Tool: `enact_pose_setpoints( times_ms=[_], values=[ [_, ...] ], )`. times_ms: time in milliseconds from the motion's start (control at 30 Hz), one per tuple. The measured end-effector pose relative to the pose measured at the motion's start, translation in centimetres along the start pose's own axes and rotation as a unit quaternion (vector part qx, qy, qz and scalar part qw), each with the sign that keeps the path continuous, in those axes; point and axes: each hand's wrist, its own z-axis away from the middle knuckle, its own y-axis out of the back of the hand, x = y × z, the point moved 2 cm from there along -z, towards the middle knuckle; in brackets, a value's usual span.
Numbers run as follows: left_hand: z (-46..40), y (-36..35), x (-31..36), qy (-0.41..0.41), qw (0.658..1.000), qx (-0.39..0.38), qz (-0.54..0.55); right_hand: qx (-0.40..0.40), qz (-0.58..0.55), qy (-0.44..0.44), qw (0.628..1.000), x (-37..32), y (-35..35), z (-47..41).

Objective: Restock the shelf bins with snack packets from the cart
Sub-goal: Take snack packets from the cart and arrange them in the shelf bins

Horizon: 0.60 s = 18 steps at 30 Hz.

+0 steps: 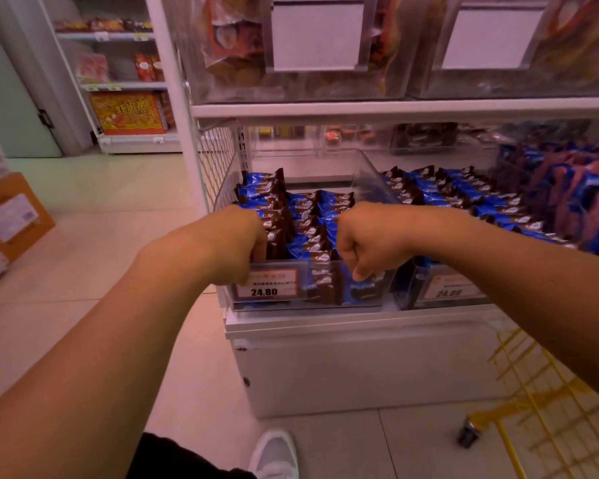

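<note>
Clear bin sits on the lowest shelf, long axis running from you toward the back. Inside it, blue-and-brown snack packets stand on edge in rows along that axis, with one row lower against the front wall. Your left hand curls over the bin's front-left corner, fingers among the packets. Your right hand is fisted on the front rim; what it grips, cannot tell. The bin's rear is bare. A yellow wire cart stands close at lower right.

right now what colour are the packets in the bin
Blue and brown packets, clearest in the head view.
</note>
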Motion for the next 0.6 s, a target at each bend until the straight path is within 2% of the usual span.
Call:
enact_pose_setpoints(
  times_ms=[133,467,600],
  values=[
    [0.0,0.2,-0.1,-0.017,0.999,0.033,-0.009,0.017,0.034,0.006,0.999,-0.2,0.0,0.0],
    [0.4,0.2,-0.1,-0.022,0.999,0.022,0.019,0.086,0.098,0.011,0.991,-0.9,-0.2,1.3],
    [0.6,-0.4,0.6,-0.035,0.999,-0.005,0.033,0.096,0.114,0.006,0.989,-0.2,-0.7,1.6]
  ],
)
